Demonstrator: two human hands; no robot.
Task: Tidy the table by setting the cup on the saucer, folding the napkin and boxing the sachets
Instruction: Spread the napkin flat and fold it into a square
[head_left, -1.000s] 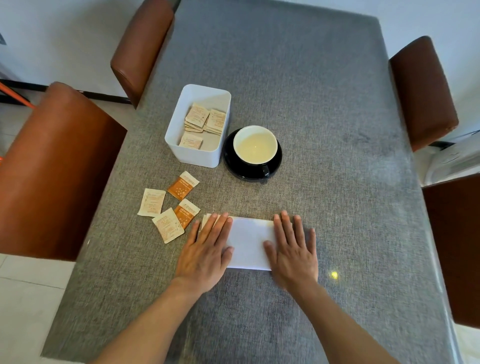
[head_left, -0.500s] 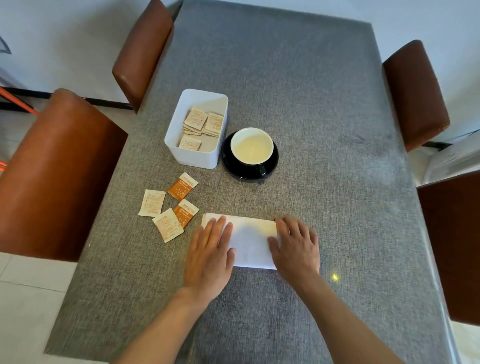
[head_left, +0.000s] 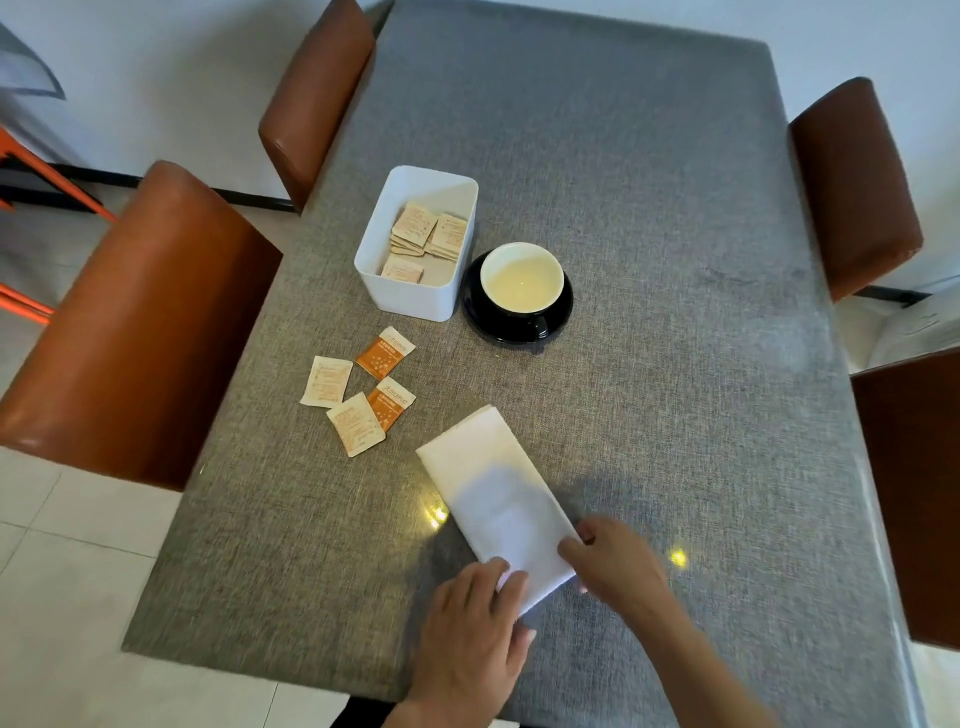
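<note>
A white napkin (head_left: 493, 499), folded into a long strip, lies slanted on the grey table (head_left: 649, 260). Its near end is held by both hands: my left hand (head_left: 470, 639) grips the near corner and my right hand (head_left: 615, 564) pinches the right edge. Behind it, a cup (head_left: 521, 278) with pale liquid stands on a black saucer (head_left: 480, 317). A white box (head_left: 410, 296) to the left of the saucer holds several sachets (head_left: 431, 234). Several loose sachets (head_left: 358, 395), cream and orange, lie on the table between the box and the napkin.
Brown padded chairs stand along both sides: two on the left (head_left: 135, 332) (head_left: 317, 93), two on the right (head_left: 852, 182) (head_left: 914, 493). The table's near edge runs just under my wrists. White tiled floor shows at the lower left.
The napkin lay flat and level under both palms. Now it is turned to a slant and pulled nearer, with my fingers gripping its near end. The view has shifted as well.
</note>
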